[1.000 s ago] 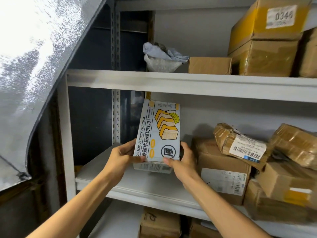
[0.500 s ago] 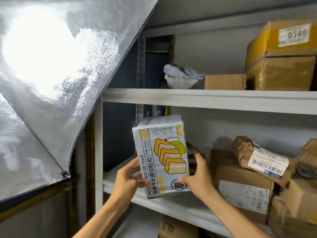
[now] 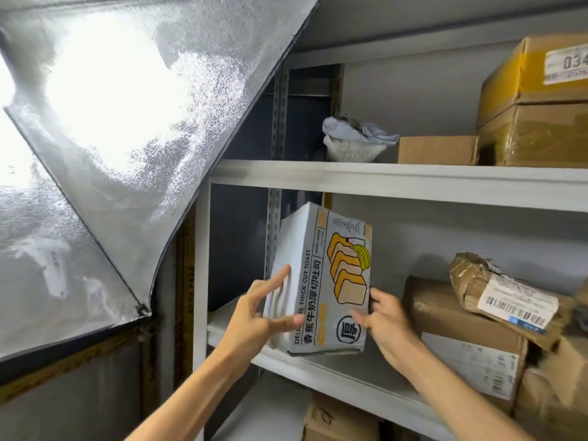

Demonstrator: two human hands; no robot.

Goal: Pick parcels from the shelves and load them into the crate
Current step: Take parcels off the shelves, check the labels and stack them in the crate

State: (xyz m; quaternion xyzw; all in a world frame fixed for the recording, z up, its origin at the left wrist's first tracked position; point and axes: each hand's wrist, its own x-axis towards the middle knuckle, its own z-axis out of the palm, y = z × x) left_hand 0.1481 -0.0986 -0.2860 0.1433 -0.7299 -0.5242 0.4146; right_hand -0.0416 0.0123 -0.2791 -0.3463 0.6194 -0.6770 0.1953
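head view: toast box (image 3: 331, 281) tilted over near edge of middle shelf (image 3: 334, 374), left hand (image 3: 254, 319) pressing its side straight-fingered, right hand (image 3: 388, 326) gripping its right edge; brown parcel (image 3: 445, 313) close right.

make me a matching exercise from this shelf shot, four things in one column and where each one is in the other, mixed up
1 toast box
2 grey bag
3 yellow-taped box
4 barcode parcel

A on top of a wrapped carton, upper shelf
B between the left hand and right hand
C tilted on a brown box, middle shelf
D upper shelf, left of a small carton

Pairs: 1-B, 2-D, 3-A, 4-C
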